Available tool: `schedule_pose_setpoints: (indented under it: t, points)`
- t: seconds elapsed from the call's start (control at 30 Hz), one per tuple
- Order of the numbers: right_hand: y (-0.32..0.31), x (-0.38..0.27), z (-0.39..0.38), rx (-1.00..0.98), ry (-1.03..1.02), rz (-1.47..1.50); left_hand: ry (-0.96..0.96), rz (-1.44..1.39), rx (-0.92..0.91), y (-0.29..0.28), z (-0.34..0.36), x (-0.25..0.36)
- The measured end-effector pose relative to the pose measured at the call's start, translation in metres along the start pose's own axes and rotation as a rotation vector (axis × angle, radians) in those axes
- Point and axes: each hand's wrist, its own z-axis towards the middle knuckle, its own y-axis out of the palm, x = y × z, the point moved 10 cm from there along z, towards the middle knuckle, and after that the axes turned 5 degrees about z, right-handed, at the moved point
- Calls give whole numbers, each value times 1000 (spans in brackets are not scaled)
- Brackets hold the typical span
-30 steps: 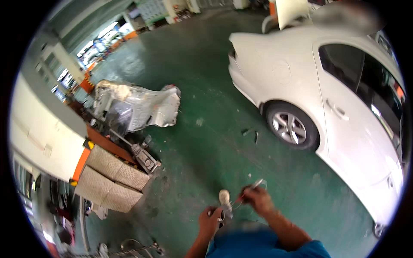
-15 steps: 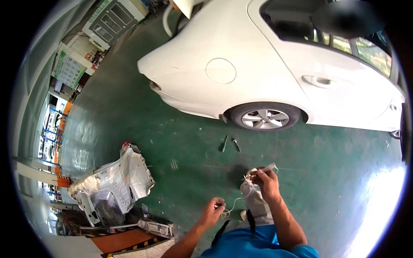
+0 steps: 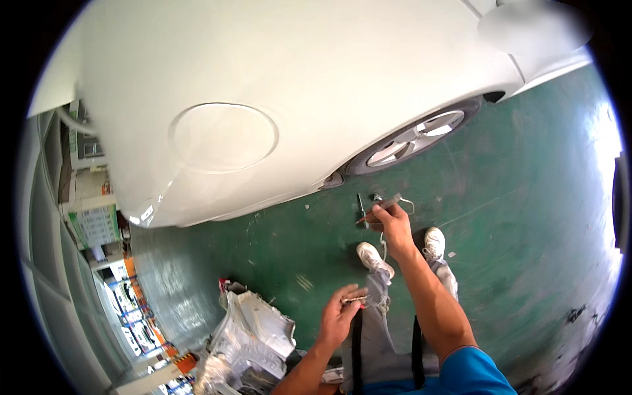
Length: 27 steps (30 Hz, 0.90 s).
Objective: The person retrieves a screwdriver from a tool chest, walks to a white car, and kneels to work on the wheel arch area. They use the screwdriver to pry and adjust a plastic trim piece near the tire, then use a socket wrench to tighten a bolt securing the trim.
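My right hand [image 3: 392,220] grips a slim pen-like tool [image 3: 388,203] with a reddish pointed end and a pale cord [image 3: 409,203]. Lower and to the left, my left hand [image 3: 339,306] holds a small metal piece [image 3: 353,299] with a bit of red by it; its exact shape is too small to tell. The white car's rear side [image 3: 303,79] is just ahead, with a round fuel flap [image 3: 224,137] and a wheel [image 3: 411,138]. On the floor beyond my right hand lies a screwdriver-like tool [image 3: 360,205], with a second small tool [image 3: 376,196] partly hidden.
My shoes [image 3: 374,257] stand on the green floor [image 3: 526,184] beside the car. A silver scrap body panel [image 3: 257,319] lies behind me at the lower left. Farther off at the left are a green-and-white wall board [image 3: 92,224] and orange-edged pillars or racks [image 3: 141,309].
I have stepped up to the white car, which now fills the upper view. The scrap panel has shifted lower in view. My right hand is higher, still gripping the tool.
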Motion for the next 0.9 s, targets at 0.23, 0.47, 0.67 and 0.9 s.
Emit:
schedule_pose_setpoints:
  t: [0.23, 0.47, 0.67, 0.9]
  points:
    - [-32, 67, 126, -32, -325, 59, 239, 281, -132, -15, 195, -90]
    - [-42, 132, 211, -169, -422, 135, 305, 192, 144, -64, 343, -175]
    - [-39, 178, 255, -213, -537, 412, 371, 443, 292, -80, 333, -161]
    - [-4, 215, 259, -205, -305, 600, 444, 370, 454, -126, 325, -155]
